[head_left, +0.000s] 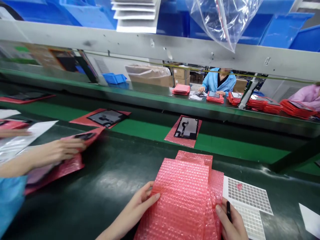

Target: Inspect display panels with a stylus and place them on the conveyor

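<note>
In front of me lies a loose pile of pink bubble-wrap bags, several layers askew over one another. My left hand grips the pile's left edge, thumb on top and fingers beneath. On the opposite edge, my right hand pinches the bags with its thumb. A small black stick-like object shows between the fingers of that hand; its kind is unclear. Beside the right hand lie white sheets of small square grey stickers, one with a scrap of pink on it.
At left, a co-worker's hand handles a pink bag with a dark panel. Flat panels on pink bags lie along the green belt. Blue bins and a clear plastic bag are overhead. People sit across the line beside pink stacks.
</note>
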The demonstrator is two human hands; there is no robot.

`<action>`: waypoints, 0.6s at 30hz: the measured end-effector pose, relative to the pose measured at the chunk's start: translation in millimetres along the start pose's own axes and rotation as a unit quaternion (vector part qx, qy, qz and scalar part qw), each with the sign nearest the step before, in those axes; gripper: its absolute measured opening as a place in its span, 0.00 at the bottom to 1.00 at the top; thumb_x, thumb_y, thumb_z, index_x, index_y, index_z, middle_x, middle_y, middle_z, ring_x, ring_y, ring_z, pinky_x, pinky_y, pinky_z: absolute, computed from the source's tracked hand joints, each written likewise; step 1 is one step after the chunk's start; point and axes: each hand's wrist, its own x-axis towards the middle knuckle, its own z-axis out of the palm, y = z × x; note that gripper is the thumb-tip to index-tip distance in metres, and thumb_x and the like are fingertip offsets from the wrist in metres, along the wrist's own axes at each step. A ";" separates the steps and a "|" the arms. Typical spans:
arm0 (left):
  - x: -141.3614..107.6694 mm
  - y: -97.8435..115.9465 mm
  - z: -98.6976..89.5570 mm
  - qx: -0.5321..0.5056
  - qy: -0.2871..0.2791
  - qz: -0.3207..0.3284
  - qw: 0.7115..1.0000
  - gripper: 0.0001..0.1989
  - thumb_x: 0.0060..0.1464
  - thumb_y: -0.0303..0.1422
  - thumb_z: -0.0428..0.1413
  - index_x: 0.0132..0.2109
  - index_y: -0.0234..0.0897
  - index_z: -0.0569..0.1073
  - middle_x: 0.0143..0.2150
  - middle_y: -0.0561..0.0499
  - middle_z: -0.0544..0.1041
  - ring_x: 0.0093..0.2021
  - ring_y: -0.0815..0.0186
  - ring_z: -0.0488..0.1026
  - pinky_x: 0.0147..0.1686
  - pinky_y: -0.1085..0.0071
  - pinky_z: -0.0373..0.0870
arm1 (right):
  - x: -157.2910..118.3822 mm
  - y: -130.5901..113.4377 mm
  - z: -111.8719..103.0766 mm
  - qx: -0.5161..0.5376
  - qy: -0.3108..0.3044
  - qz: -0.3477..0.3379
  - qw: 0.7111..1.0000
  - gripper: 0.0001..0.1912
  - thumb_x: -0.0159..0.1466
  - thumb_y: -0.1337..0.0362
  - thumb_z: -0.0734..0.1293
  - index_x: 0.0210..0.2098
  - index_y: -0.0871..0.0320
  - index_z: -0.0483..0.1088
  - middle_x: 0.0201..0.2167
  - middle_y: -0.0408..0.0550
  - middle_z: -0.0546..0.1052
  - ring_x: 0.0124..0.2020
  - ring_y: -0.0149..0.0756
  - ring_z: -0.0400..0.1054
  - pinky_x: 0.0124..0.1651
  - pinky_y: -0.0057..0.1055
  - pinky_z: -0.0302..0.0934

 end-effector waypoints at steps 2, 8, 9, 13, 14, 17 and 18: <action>-0.1 -1.1 -9.7 0.020 0.047 0.020 0.998 0.23 0.52 0.49 0.71 0.48 0.41 0.80 0.50 0.45 0.84 0.52 0.49 0.80 0.56 0.60 0.74 | 0.9 8.1 -2.3 0.011 0.013 0.012 1.000 0.33 0.57 0.36 0.77 0.47 0.57 0.82 0.45 0.56 0.87 0.52 0.59 0.81 0.56 0.47 0.75; -5.5 6.2 -16.3 -0.048 0.119 -0.004 0.992 0.24 0.49 0.46 0.71 0.50 0.40 0.79 0.52 0.45 0.84 0.51 0.48 0.81 0.53 0.59 0.77 | 2.5 11.2 0.5 -0.051 0.060 0.001 0.997 0.33 0.61 0.36 0.73 0.47 0.59 0.82 0.49 0.57 0.86 0.55 0.59 0.79 0.62 0.47 0.69; -7.9 8.7 -13.5 -0.061 0.101 -0.023 0.993 0.25 0.48 0.46 0.72 0.50 0.39 0.79 0.52 0.44 0.84 0.50 0.47 0.82 0.52 0.58 0.78 | 2.3 9.3 0.3 -0.071 0.057 -0.013 0.996 0.32 0.62 0.36 0.72 0.48 0.59 0.82 0.49 0.56 0.86 0.54 0.58 0.79 0.61 0.45 0.70; -17.1 13.8 -9.7 -0.090 0.062 -0.069 0.992 0.26 0.44 0.43 0.75 0.48 0.37 0.81 0.45 0.40 0.85 0.43 0.47 0.84 0.45 0.58 0.80 | -0.9 0.8 -7.8 -0.191 0.088 -0.080 0.974 0.33 0.64 0.38 0.72 0.56 0.57 0.78 0.50 0.54 0.85 0.46 0.51 0.80 0.50 0.38 0.73; -18.8 13.6 -12.4 -0.101 0.067 -0.078 0.990 0.25 0.43 0.43 0.75 0.46 0.36 0.81 0.43 0.41 0.86 0.41 0.47 0.84 0.43 0.58 0.80 | -2.2 -1.0 -11.6 -0.225 0.107 -0.091 0.964 0.34 0.64 0.38 0.71 0.58 0.57 0.76 0.49 0.54 0.84 0.41 0.48 0.79 0.45 0.37 0.73; -23.1 12.1 -25.6 -0.150 0.084 -0.109 0.979 0.22 0.40 0.39 0.74 0.43 0.35 0.81 0.39 0.42 0.85 0.38 0.47 0.84 0.41 0.57 0.81 | -6.4 -3.5 -22.6 -0.298 0.117 -0.086 0.943 0.33 0.63 0.36 0.71 0.56 0.55 0.76 0.41 0.49 0.83 0.27 0.40 0.72 0.35 0.36 0.70; -24.2 11.9 -29.7 -0.166 0.090 -0.118 0.975 0.22 0.40 0.37 0.74 0.43 0.35 0.81 0.38 0.43 0.85 0.37 0.47 0.84 0.41 0.56 0.81 | -7.8 -3.1 -25.3 -0.312 0.101 -0.074 0.942 0.32 0.61 0.36 0.72 0.52 0.53 0.77 0.36 0.46 0.82 0.23 0.38 0.69 0.33 0.35 0.69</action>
